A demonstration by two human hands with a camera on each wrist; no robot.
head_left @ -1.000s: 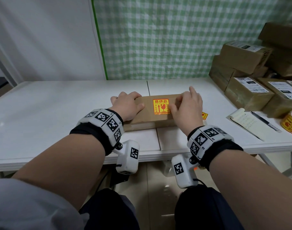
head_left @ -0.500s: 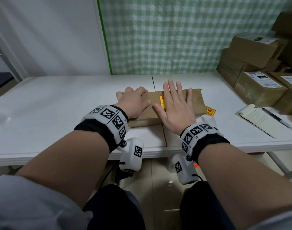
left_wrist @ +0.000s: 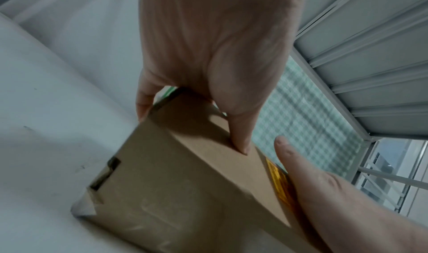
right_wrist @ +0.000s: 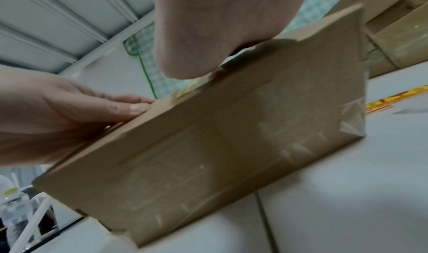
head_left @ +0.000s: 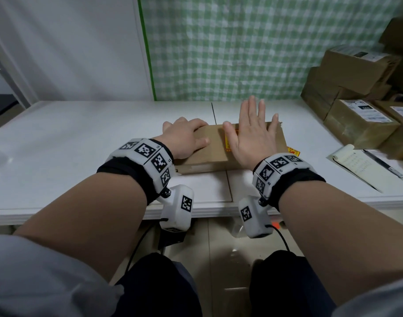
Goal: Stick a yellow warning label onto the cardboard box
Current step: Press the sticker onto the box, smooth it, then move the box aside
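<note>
**Label nearly down; edges and a sliding box are the risks**

The box [head_left: 218, 147] is lying flat on the counter [head_left: 81, 138], near its front edge. The left hand [head_left: 184, 138] is holding the box's left end, fingers curled over the far edge and thumb resting on top. The right hand [head_left: 253, 136] is lying flat on the lid with fingers straight and spread, covering most of the label [head_left: 229, 143]; only a yellow-orange strip is showing beside the thumb.

Whether the palm is bearing down evenly cannot be told, so a corner could be staying unstuck and later be lifting. If the flat hand is sliding while the glue is grabbing, the label could be wrinkling or skewing. If the left hold is loosening, the box could be skating toward the counter's edge under the push. A spare label [head_left: 293, 151] is lying just beside the box's right end; a sweeping hand could be catching it.
</note>
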